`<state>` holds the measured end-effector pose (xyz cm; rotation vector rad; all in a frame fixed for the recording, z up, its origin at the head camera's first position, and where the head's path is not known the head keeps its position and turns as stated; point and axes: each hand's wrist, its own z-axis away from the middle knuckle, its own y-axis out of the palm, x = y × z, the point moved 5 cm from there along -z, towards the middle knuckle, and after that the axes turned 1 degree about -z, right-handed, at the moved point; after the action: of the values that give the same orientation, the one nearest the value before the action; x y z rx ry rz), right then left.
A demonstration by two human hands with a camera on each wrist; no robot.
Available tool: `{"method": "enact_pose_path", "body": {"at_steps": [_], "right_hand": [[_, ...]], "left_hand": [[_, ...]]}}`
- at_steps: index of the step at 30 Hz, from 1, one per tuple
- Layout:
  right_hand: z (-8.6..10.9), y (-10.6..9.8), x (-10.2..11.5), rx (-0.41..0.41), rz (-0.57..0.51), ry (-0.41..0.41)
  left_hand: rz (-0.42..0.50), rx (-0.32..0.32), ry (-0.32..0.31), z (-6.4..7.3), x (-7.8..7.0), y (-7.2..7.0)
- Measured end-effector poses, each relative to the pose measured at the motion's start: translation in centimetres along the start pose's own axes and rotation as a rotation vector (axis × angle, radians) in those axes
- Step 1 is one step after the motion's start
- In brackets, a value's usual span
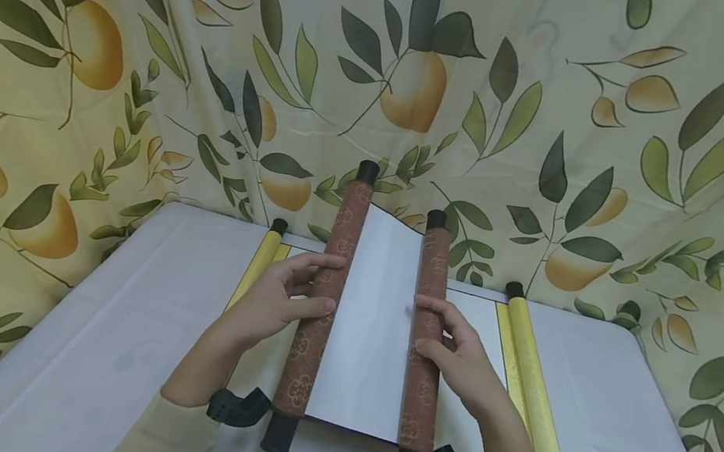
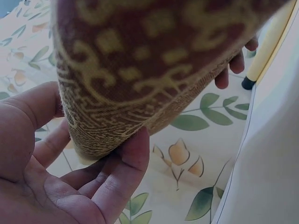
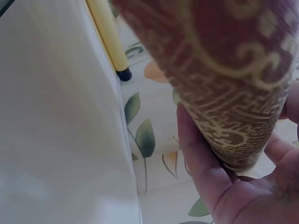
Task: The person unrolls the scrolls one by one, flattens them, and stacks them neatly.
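Note:
A reddish-brown brocade scroll [image 1: 375, 323] is held up above the table, partly unrolled, its blank white sheet spanning two rolls with black end knobs. My left hand [image 1: 268, 298] grips the left roll [image 1: 305, 351], thumb and fingers round it. On the other side, my right hand [image 1: 464, 361] holds the right roll [image 1: 418, 393] the same way. Gold patterns cover the brocade [image 2: 135, 65] in the left wrist view, where fingertips of the other hand show behind it. The right wrist view has the brocade [image 3: 219, 93] resting between my thumb and fingers.
Beneath lies an opened yellow scroll, its left roll [image 1: 253, 272] and right roll [image 1: 541, 397] on either side of my hands. They rest on a table with a white cover [image 1: 81, 339]. A curtain [image 1: 500, 161] printed with leaves and fruit hangs behind and around the table.

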<state>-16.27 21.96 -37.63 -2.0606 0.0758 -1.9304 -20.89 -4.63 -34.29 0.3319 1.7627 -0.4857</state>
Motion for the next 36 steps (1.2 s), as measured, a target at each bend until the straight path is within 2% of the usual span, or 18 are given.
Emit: {"method": "enact_pose_path", "body": {"at_steps": [12,18,24,31,36], "right_hand": [[-0.08,-0.29,-0.15,0.001,0.022,-0.029],[-0.16,-0.22,-0.23,0.013,0.0,-0.01],[-0.15,-0.25,-0.35,0.006,0.026,-0.01],[-0.06,-0.13,-0.47,0.021,0.003,0.003],[0.02,-0.23,-0.57,0.008,0.035,0.007]], "left_hand": [[-0.001,0.003,0.035,0.03,-0.72,-0.35],[0.008,0.01,0.052,-0.13,-0.64,-0.48],[0.007,0.007,0.043,0.07,-0.65,-0.54],[0.01,0.01,0.037,0.28,-0.79,-0.62],[0.009,0.012,0.03,0.43,-0.75,-0.71]]}}
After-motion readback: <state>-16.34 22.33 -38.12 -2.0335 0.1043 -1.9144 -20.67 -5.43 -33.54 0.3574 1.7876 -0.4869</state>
